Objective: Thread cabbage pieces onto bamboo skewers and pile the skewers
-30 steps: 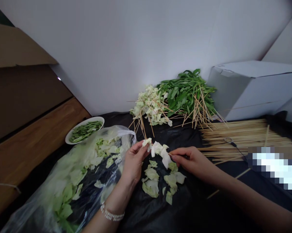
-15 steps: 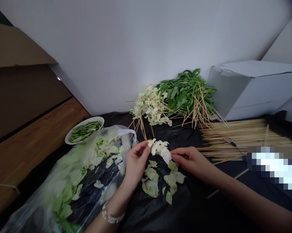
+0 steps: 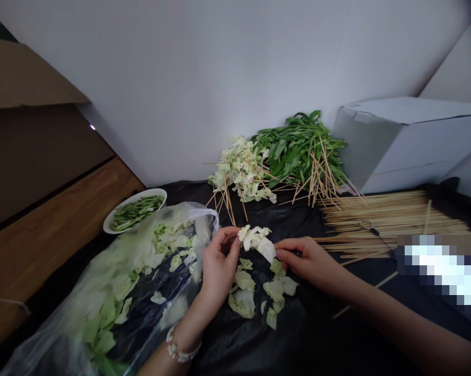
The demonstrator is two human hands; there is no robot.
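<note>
Several pale cabbage pieces (image 3: pixel 256 238) are bunched in a row between my two hands, above the black plastic sheet (image 3: pixel 251 347). My left hand (image 3: pixel 222 261) is closed, with thumb and fingertips pinching the left end of the bunch. At its right end my right hand (image 3: pixel 298 257) is closed in a pinch on a thin bamboo skewer (image 3: pixel 322 240); the part inside the cabbage is hidden. Loose cabbage leaves (image 3: pixel 243 302) lie on the sheet just below, with another small group (image 3: pixel 275 291) nearer my right hand.
A clear plastic bag (image 3: pixel 114 271) of torn cabbage spreads at left, beside a white bowl (image 3: pixel 107 222) of cut green beans. Skewered cabbage (image 3: pixel 241 167) and leafy greens (image 3: pixel 294 146) are piled at the back. Bamboo skewers (image 3: pixel 392 211), scissors (image 3: pixel 366 225) and a white box (image 3: pixel 411 141) are right.
Hardly anything differs. My left fingertips have shifted slightly on the cabbage, and the whole view has moved a little.
</note>
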